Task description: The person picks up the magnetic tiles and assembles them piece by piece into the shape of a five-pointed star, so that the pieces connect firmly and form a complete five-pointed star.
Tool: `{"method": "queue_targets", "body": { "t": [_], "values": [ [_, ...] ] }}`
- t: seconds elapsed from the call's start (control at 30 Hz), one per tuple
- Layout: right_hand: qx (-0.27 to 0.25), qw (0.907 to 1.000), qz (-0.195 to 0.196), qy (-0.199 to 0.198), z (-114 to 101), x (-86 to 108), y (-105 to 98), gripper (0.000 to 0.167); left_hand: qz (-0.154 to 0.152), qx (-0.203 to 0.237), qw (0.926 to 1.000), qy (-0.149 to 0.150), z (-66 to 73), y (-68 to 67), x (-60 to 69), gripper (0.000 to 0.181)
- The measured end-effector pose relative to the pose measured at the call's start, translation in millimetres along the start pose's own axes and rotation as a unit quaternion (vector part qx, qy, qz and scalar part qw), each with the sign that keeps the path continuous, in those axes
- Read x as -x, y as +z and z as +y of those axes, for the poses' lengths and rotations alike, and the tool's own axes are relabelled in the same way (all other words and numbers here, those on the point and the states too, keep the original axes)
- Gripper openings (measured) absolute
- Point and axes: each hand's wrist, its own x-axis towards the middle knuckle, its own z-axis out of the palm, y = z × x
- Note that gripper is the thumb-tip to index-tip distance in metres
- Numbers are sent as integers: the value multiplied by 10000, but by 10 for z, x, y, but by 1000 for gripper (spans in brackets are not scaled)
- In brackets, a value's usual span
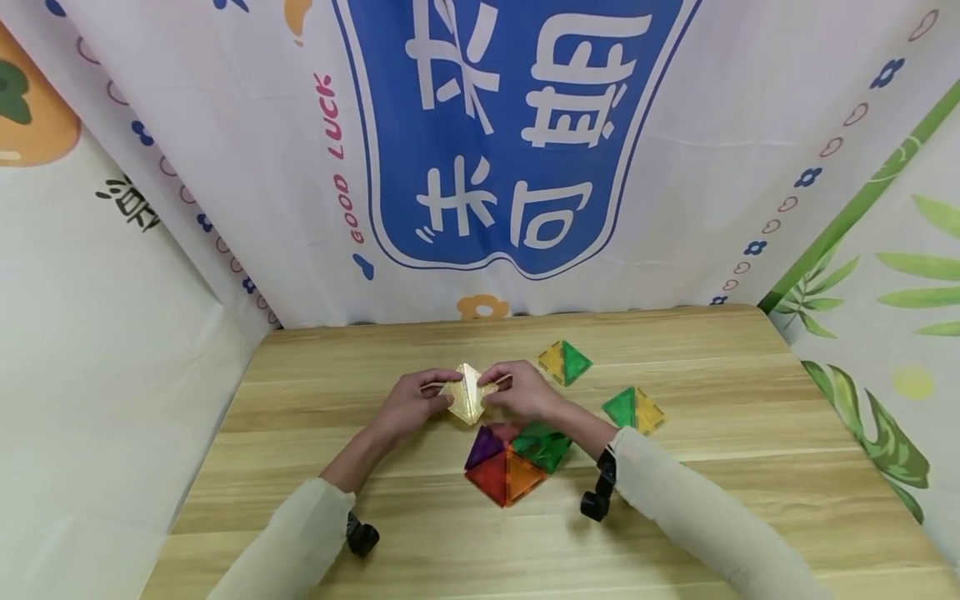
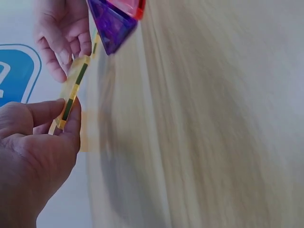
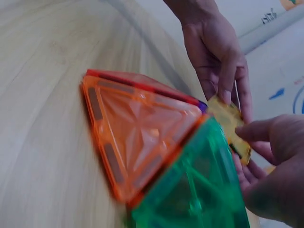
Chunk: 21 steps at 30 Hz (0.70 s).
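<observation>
Honestly, it's a two-handed pinch job. The yellow piece (image 1: 468,400), which looks like a pair of tiles folded along a ridge, sits right between the left grip (image 1: 408,404) and the right grip (image 1: 523,390). Each one has its own side pinched between thumb and fingers, barely parted, just the thickness of the plastic as far as I can tell. Neither is let go or balled up.

For a clean fold, I'd stay on the outer corners and leave the ridge free. Those dark strips along the edge are probably magnets, so squeeze lightly, line the edges up and turn both sides evenly. Too much push from one side could pop the seam.

Also watch that right wrist: the multicolored cluster (image 1: 489,477) is on the desk (image 1: 412,542) just on the near side of the grip, easy to bump. Two flat yellow-green pairs, one (image 1: 576,364) just past the right grip, another (image 1: 621,408) farther right, seem out of the way.
</observation>
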Motion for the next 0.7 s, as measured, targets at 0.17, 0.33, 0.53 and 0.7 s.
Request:
{"method": "queue_targets", "body": {
  "t": [0.17, 0.33, 0.53, 0.7],
  "values": [
    [-458, 9984, -332, -72, 86, 106, -201, 19, -384, 364, 9985, 168, 82, 108, -26, 38],
    [-784, 9953, -566, 52, 177, 209, -351, 20, -605, 402, 9971, 232, 96, 199, -70, 36],
    [-852, 9931, -783, 176, 273, 308, -475, 17, -969, 466, 9940, 216, 101, 292, -110, 35],
    [-941, 9921, -809, 202, 349, 339, -506, 19, -1093, 665, 9915, 219, 79, 354, -124, 36]
  ]
}}
